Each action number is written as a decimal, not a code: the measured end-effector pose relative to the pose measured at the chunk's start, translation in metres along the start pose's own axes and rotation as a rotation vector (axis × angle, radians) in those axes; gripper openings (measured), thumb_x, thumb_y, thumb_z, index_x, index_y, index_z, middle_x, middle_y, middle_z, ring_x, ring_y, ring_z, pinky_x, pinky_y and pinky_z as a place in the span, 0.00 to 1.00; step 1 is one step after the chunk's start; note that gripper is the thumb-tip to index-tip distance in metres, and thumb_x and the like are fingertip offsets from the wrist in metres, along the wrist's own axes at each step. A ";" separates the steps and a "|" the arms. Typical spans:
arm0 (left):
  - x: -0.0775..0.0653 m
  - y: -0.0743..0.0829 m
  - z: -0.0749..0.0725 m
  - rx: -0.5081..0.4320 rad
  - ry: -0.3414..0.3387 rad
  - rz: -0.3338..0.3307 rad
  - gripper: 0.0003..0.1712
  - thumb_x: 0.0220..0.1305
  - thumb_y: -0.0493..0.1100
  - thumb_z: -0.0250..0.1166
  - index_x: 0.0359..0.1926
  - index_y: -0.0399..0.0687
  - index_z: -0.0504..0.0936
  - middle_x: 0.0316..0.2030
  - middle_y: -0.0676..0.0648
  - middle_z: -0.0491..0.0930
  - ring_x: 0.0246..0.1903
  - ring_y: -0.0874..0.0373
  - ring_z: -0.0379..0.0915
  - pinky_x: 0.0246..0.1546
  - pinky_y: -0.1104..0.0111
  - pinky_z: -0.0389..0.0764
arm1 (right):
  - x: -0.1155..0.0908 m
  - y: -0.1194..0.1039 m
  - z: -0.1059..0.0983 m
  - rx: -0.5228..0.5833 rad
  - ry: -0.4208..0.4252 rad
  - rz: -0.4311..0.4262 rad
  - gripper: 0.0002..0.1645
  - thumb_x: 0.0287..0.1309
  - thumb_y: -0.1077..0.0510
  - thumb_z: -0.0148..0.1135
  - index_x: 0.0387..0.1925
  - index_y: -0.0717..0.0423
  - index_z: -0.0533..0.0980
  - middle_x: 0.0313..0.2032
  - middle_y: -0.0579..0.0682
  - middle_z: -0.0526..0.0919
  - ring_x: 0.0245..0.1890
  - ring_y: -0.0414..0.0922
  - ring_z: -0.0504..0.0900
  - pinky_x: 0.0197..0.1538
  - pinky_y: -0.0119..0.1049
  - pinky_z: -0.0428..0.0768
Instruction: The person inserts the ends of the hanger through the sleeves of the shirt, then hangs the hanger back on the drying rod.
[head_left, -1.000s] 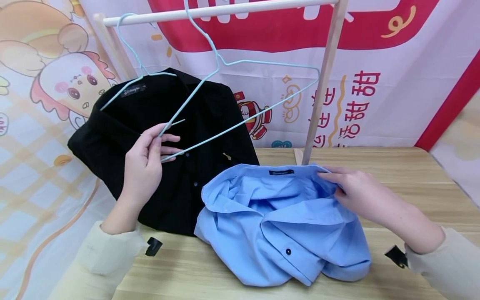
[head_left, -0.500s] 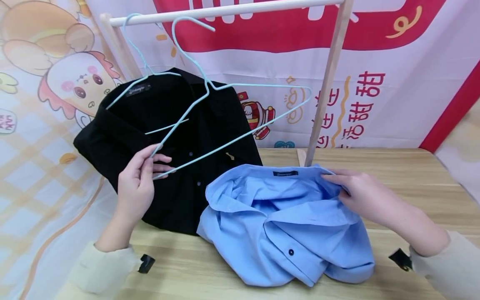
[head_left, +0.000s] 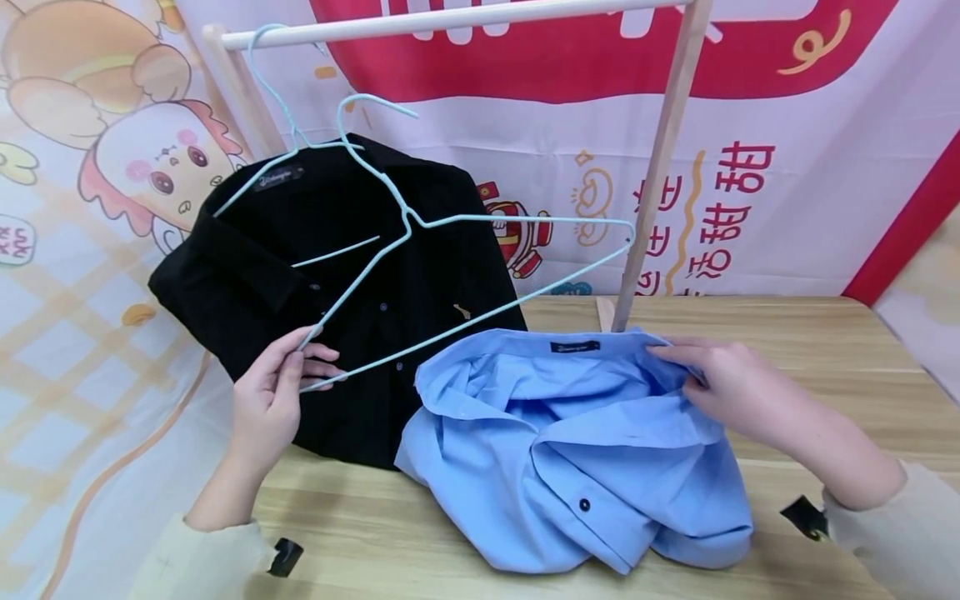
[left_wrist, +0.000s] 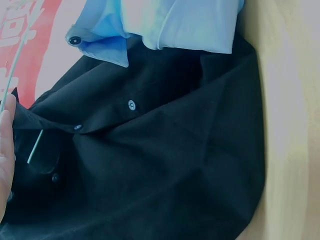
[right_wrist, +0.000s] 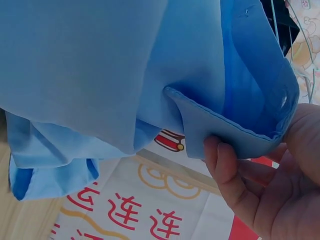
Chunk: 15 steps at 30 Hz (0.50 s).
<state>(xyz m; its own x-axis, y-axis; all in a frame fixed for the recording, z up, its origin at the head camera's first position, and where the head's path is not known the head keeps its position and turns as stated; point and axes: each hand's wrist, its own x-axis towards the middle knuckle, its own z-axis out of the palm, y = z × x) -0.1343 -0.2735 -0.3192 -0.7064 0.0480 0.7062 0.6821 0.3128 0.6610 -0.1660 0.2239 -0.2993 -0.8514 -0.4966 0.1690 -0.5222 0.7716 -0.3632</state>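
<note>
My left hand [head_left: 273, 392] pinches one end of a mint-green wire hanger [head_left: 465, 219], whose hook points up and whose far end reaches over toward the rack's right post. Below that end lies a light blue shirt [head_left: 480, 475], collar spread and a dark button on its front. My right hand [head_left: 731, 383] grips the right side of its collar; in the right wrist view, the fingers [right_wrist: 226, 162] curl around the collar [right_wrist: 225, 122]. A black shirt [head_left: 360, 333] hangs on another mint hanger [head_left: 273, 83], behind my left hand. Only an edge of the left hand [left_wrist: 6, 155] shows in the left wrist view.
A wooden rack with a round top rail [head_left: 480, 17] and a right post [head_left: 663, 158] stands on the wood-grain table [head_left: 795, 350]. Behind it hangs a printed cloth backdrop [head_left: 795, 233] with red areas and cartoon figures.
My left hand has moved down and slightly left, lowering the hanger from rail height to just above the blue shirt's collar. My right hand keeps its hold on the collar.
</note>
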 end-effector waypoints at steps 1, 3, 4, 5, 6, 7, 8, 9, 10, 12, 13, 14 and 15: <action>-0.001 0.000 0.000 0.004 -0.010 -0.001 0.17 0.78 0.27 0.46 0.60 0.20 0.73 0.41 0.55 0.86 0.36 0.64 0.86 0.37 0.74 0.84 | 0.000 0.000 0.000 0.000 0.000 0.001 0.29 0.58 0.73 0.64 0.63 0.64 0.78 0.59 0.72 0.78 0.19 0.39 0.68 0.21 0.32 0.70; -0.003 0.000 0.000 0.016 -0.035 0.005 0.17 0.78 0.26 0.46 0.60 0.20 0.73 0.41 0.54 0.86 0.35 0.63 0.85 0.38 0.74 0.84 | -0.001 0.001 -0.001 0.008 -0.001 0.006 0.29 0.58 0.73 0.64 0.63 0.64 0.78 0.60 0.72 0.77 0.17 0.39 0.67 0.20 0.32 0.70; -0.004 0.001 0.000 0.025 -0.049 0.010 0.17 0.77 0.25 0.46 0.59 0.20 0.74 0.41 0.54 0.86 0.35 0.63 0.85 0.38 0.74 0.84 | -0.001 0.002 -0.002 0.014 -0.001 0.009 0.29 0.58 0.73 0.64 0.63 0.64 0.78 0.59 0.72 0.78 0.16 0.39 0.66 0.19 0.32 0.70; -0.005 0.001 0.000 0.036 -0.061 0.014 0.17 0.77 0.25 0.46 0.59 0.21 0.74 0.41 0.54 0.85 0.35 0.64 0.85 0.38 0.74 0.84 | -0.001 0.003 -0.003 0.016 0.005 0.005 0.29 0.58 0.74 0.64 0.62 0.65 0.78 0.59 0.71 0.78 0.17 0.39 0.67 0.20 0.32 0.70; -0.005 0.001 0.001 0.041 -0.071 0.020 0.17 0.77 0.24 0.46 0.59 0.21 0.74 0.41 0.54 0.85 0.35 0.64 0.85 0.38 0.74 0.84 | -0.001 0.004 -0.004 0.019 0.013 -0.001 0.28 0.57 0.74 0.64 0.62 0.65 0.78 0.58 0.71 0.79 0.18 0.40 0.70 0.20 0.32 0.70; -0.006 0.001 0.001 0.042 -0.081 0.025 0.16 0.76 0.24 0.46 0.58 0.20 0.75 0.41 0.54 0.85 0.35 0.64 0.85 0.38 0.74 0.83 | -0.001 0.004 -0.005 0.024 0.019 -0.004 0.28 0.57 0.74 0.65 0.62 0.65 0.79 0.58 0.70 0.79 0.20 0.40 0.71 0.20 0.32 0.70; -0.007 0.001 0.002 0.042 -0.090 0.030 0.16 0.76 0.23 0.46 0.58 0.21 0.75 0.41 0.54 0.85 0.35 0.64 0.85 0.38 0.75 0.83 | -0.001 0.005 -0.006 0.028 0.028 -0.010 0.28 0.57 0.74 0.65 0.61 0.65 0.79 0.57 0.70 0.80 0.23 0.42 0.75 0.21 0.32 0.71; -0.007 0.000 0.002 0.044 -0.099 0.032 0.16 0.76 0.23 0.46 0.58 0.21 0.75 0.41 0.54 0.85 0.35 0.64 0.85 0.38 0.75 0.83 | -0.002 0.006 -0.007 0.030 0.037 -0.015 0.28 0.56 0.75 0.65 0.61 0.65 0.79 0.57 0.70 0.80 0.27 0.45 0.78 0.22 0.32 0.72; -0.008 0.000 0.002 0.042 -0.105 0.034 0.16 0.76 0.23 0.46 0.58 0.21 0.75 0.41 0.54 0.85 0.35 0.64 0.84 0.38 0.74 0.83 | -0.002 0.006 -0.008 0.034 0.039 -0.015 0.28 0.56 0.74 0.65 0.61 0.65 0.79 0.57 0.69 0.80 0.29 0.46 0.79 0.22 0.32 0.72; -0.008 -0.001 0.003 0.041 -0.114 0.040 0.16 0.76 0.23 0.46 0.57 0.21 0.75 0.41 0.54 0.86 0.35 0.64 0.84 0.38 0.74 0.83 | -0.002 0.007 -0.009 0.043 0.044 -0.010 0.28 0.57 0.74 0.65 0.61 0.64 0.80 0.56 0.68 0.81 0.30 0.46 0.79 0.22 0.32 0.72; -0.009 -0.002 0.004 0.041 -0.117 0.041 0.16 0.76 0.24 0.46 0.57 0.21 0.75 0.41 0.53 0.86 0.35 0.64 0.84 0.39 0.74 0.83 | -0.003 0.008 -0.010 0.050 0.046 -0.005 0.27 0.57 0.74 0.65 0.60 0.63 0.80 0.56 0.67 0.82 0.28 0.45 0.78 0.22 0.32 0.72; -0.009 -0.003 0.004 0.042 -0.120 0.045 0.16 0.76 0.24 0.47 0.57 0.21 0.76 0.41 0.53 0.86 0.35 0.64 0.83 0.39 0.74 0.83 | -0.003 0.008 -0.011 0.053 0.052 -0.004 0.27 0.58 0.74 0.64 0.60 0.63 0.80 0.54 0.66 0.83 0.27 0.45 0.77 0.22 0.32 0.72; -0.009 -0.003 0.004 0.043 -0.122 0.048 0.16 0.76 0.24 0.47 0.57 0.22 0.76 0.41 0.52 0.86 0.35 0.64 0.83 0.39 0.74 0.83 | -0.003 0.009 -0.011 0.055 0.061 -0.004 0.26 0.58 0.74 0.64 0.59 0.63 0.81 0.51 0.65 0.84 0.25 0.43 0.74 0.22 0.32 0.71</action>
<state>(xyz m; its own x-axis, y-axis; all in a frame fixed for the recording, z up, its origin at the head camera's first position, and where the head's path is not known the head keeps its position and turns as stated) -0.1308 -0.2710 -0.3287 -0.6930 0.1779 0.6987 0.7085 0.3477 0.6141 -0.1685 0.2365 -0.2925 -0.8518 -0.4730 0.2249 -0.5231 0.7460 -0.4121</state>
